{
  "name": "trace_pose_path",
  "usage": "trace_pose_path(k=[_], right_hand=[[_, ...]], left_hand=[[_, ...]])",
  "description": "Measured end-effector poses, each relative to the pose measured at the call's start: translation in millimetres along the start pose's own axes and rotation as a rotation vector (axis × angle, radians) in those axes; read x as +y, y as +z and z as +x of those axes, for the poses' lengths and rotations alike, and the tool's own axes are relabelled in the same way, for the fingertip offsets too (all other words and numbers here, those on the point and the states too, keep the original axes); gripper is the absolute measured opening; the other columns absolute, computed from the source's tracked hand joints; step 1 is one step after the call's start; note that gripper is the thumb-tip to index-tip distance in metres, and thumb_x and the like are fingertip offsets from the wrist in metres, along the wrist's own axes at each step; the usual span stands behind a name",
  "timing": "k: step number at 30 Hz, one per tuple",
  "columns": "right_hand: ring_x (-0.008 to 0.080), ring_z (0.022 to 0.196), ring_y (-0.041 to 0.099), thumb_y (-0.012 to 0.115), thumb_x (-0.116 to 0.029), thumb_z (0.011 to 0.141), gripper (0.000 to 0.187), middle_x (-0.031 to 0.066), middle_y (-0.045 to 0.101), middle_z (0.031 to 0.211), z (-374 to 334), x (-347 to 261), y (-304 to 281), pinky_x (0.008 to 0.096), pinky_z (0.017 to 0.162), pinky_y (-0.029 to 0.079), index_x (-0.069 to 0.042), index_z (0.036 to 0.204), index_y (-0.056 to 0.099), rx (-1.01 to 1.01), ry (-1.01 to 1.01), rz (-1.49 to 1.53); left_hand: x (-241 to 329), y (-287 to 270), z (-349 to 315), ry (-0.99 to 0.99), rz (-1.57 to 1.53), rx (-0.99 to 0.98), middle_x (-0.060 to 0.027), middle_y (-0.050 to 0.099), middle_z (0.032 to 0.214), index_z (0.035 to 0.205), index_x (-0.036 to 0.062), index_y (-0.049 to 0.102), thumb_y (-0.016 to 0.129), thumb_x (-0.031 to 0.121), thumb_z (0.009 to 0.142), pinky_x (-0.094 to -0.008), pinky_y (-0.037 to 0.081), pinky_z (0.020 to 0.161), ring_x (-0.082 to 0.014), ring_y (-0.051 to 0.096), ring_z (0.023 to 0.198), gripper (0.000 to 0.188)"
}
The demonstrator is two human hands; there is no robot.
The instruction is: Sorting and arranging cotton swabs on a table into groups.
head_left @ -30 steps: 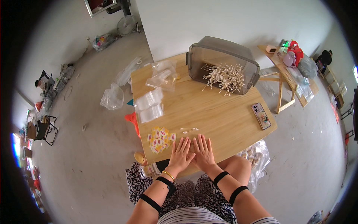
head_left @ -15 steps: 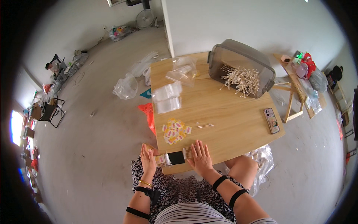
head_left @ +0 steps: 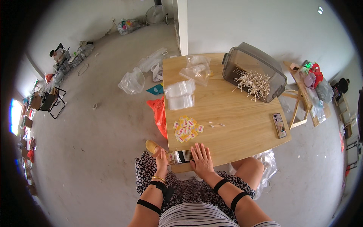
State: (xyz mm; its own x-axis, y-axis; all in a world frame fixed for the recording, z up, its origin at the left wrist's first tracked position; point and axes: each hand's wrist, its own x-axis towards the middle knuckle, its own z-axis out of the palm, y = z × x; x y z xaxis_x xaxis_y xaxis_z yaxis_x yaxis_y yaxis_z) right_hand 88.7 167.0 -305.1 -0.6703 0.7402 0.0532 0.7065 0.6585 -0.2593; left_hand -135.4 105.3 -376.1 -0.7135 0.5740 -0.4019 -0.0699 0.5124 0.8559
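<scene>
pale wood made up the table [head_left: 245, 138] in the head view, and a flat row of thin swabs [head_left: 176, 157] with a dark strip [head_left: 186, 156] lay at its near-left corner, along the near edge. the left hand [head_left: 162, 162] was at the row's left end, just past the table's left edge; whether its fingers pinched the sticks or merely pressed against them, i could not tell. the right hand [head_left: 203, 160] clasped nothing: it lay palm down, fingers stretched out, over the row's right end.

a pile of small yellow-and-white cards [head_left: 188, 128] sat beyond the row near the left edge, with a few loose swabs [head_left: 216, 125] to its right. clear plastic sleeves [head_left: 180, 101] lay farther up the left edge, below a clear bag [head_left: 197, 72] by the far-left corner. a grey translucent bin [head_left: 261, 56] rested tipped at the far-right corner, a heap of swabs [head_left: 255, 85] at its mouth. a phone [head_left: 279, 125] lay near the right edge.
</scene>
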Motion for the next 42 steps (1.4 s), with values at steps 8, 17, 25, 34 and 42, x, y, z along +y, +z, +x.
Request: trace_pose_path(k=[8,17,25,34,42], right_hand=[[0.0337,0.153,0.013,0.049,-0.045,0.099,0.075,0.0154,0.018,0.164,11.8,-37.0,15.9,0.0541,0.123,0.009,-0.008,0.158,0.022,-0.043,-0.021,0.002],[0.0321,0.154,0.010,0.051,-0.056,0.095,0.091,0.0188,0.016,0.164,11.9,-40.1,13.4,0.0504,0.124,0.007,0.003,0.156,0.018,-0.122,0.011,0.071],[0.0329,0.154,0.009,0.053,-0.057,0.093,0.095,0.0196,0.014,0.164,14.6,-39.6,10.4,0.0499,0.124,0.007,0.006,0.155,0.017,-0.153,-0.049,-0.085],[0.0399,0.149,0.015,0.059,-0.049,0.092,0.090,0.0187,0.017,0.163,18.9,-55.2,13.0,0.0507,0.122,0.014,0.003,0.155,0.020,-0.079,-0.064,0.091],[0.0375,0.116,0.045,0.066,-0.014,0.085,0.070,0.0189,0.047,0.126,21.5,-63.9,35.3,0.0495,0.103,0.037,-0.005,0.149,0.038,0.082,0.095,0.371]], left_hand=[[-4.7,6.6,2.3,-0.055,-0.316,-0.039,-0.0056,0.067,0.097,0.108,-0.0035,0.065,0.048,0.054,0.102,-0.0319,0.049,0.077,-0.0147,0.061,0.085,0.060],[19.7,-5.1,-11.9,0.151,0.238,0.213,-0.0256,0.069,0.093,0.101,-0.0044,0.067,0.031,0.059,0.102,-0.0462,0.051,0.079,-0.0428,0.066,0.093,0.073],[16.4,-17.0,-9.0,0.347,0.297,0.040,-0.0268,0.063,0.080,0.091,-0.0032,0.062,0.040,0.048,0.105,-0.0474,0.048,0.072,-0.0452,0.063,0.081,0.058],[-6.1,-20.5,1.6,0.188,0.002,0.027,-0.0191,0.066,0.083,0.091,-0.0032,0.060,0.043,0.053,0.103,-0.0421,0.049,0.072,-0.0330,0.065,0.079,0.060],[8.9,-12.5,-47.0,-0.264,-0.739,-0.161,-0.0051,0.061,0.114,0.125,0.0049,0.048,0.076,0.032,0.090,-0.0312,0.051,0.083,-0.0143,0.062,0.096,0.052]])
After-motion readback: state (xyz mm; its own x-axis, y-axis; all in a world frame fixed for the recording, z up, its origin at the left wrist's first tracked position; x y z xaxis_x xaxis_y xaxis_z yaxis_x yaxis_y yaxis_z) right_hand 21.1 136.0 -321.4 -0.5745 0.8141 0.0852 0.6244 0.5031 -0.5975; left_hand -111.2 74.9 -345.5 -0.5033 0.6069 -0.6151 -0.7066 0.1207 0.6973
